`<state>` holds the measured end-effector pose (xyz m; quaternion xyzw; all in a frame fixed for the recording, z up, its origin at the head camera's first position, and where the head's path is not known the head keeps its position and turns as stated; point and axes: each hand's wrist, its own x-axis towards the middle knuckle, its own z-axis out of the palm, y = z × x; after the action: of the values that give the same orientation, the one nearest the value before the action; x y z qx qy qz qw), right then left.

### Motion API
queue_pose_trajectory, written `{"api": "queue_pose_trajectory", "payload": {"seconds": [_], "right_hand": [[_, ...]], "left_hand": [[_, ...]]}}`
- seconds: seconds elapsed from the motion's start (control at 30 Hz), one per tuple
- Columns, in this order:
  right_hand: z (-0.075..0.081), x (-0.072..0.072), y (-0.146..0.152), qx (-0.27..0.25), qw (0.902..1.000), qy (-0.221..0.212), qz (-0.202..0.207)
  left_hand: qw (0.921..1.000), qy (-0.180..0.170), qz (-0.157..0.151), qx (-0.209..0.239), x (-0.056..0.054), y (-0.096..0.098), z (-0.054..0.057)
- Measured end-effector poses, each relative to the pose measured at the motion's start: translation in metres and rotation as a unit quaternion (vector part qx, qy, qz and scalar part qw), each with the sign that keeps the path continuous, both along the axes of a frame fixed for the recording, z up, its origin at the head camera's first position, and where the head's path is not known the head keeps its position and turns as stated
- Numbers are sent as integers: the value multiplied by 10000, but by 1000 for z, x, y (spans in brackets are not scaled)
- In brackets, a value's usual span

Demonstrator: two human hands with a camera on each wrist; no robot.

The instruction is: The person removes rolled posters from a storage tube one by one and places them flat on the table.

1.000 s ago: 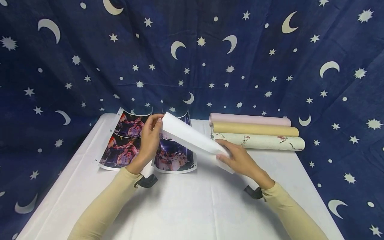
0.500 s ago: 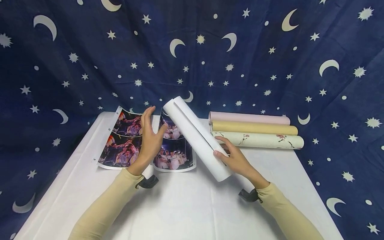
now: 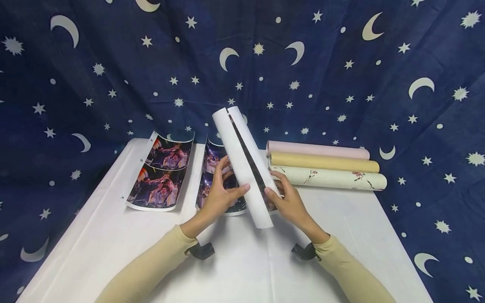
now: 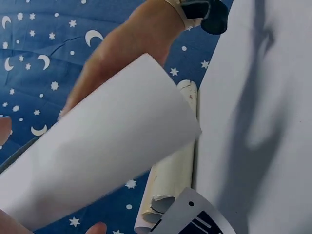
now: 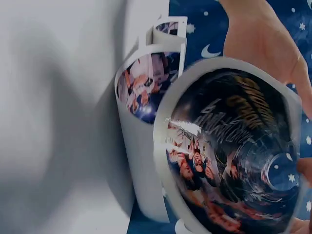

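Between both hands, above the table, is a curled poster (image 3: pixel 242 172), white outside, with a dark slit along its length in the head view. The right wrist view looks into its end, where a glossy printed picture (image 5: pixel 195 170) of people and lettering lines the inside. My left hand (image 3: pixel 221 193) holds the poster's left side, thumb on the white back and fingers behind. On the lower right, my right hand (image 3: pixel 289 202) grips the other edge, thumb at the slit. Two curved photo prints lie behind: the left print (image 3: pixel 161 172) in full view, the right print (image 3: pixel 214 160) partly hidden.
Three wallpaper-like rolls lie side by side at the back right: a pink roll (image 3: pixel 318 150), a yellow roll (image 3: pixel 326 162) and a floral roll (image 3: pixel 333 178). A white cloth covers the table (image 3: pixel 242 269). A navy curtain (image 3: pixel 326 50) with moons and stars hangs behind.
The poster has swung more upright and moved left, its slit now facing up and wider. My left hand left its far end, opened, then took hold of its left side.
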<state>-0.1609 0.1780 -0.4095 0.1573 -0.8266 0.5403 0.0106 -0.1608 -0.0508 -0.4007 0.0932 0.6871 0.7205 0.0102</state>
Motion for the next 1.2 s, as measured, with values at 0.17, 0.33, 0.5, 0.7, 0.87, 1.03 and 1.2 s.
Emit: {"api": "queue_pose_trajectory", "payload": {"seconds": [0.17, 0.33, 0.5, 0.7, 0.87, 1.03, 1.2], "right_hand": [[-1, 8, -6, 56, 9995, 303, 117], [-2, 11, -8, 36, 9990, 440, 43], [-2, 15, -11, -18, 9990, 414, 171], [11, 25, -19, -15, 9995, 306, 116], [3, 18, -10, -344, 9988, 299, -199], [-1, 12, 3, -92, 9955, 723, -601], [4, 7, 14, -45, 9887, 1098, -1018]], "left_hand": [[9989, 0, 267, -388, -1, 3, -2], [9961, -177, 528, -688, -1, 1, -1], [9876, 21, 674, -1414, 2, -1, 0], [9812, 114, 829, -1738, 1, -1, -1], [9955, 90, 495, -801, -1, -9, -2], [9985, 387, 273, 273, -3, -20, -3], [9968, 622, 16, 500, -4, -28, -1]]}}
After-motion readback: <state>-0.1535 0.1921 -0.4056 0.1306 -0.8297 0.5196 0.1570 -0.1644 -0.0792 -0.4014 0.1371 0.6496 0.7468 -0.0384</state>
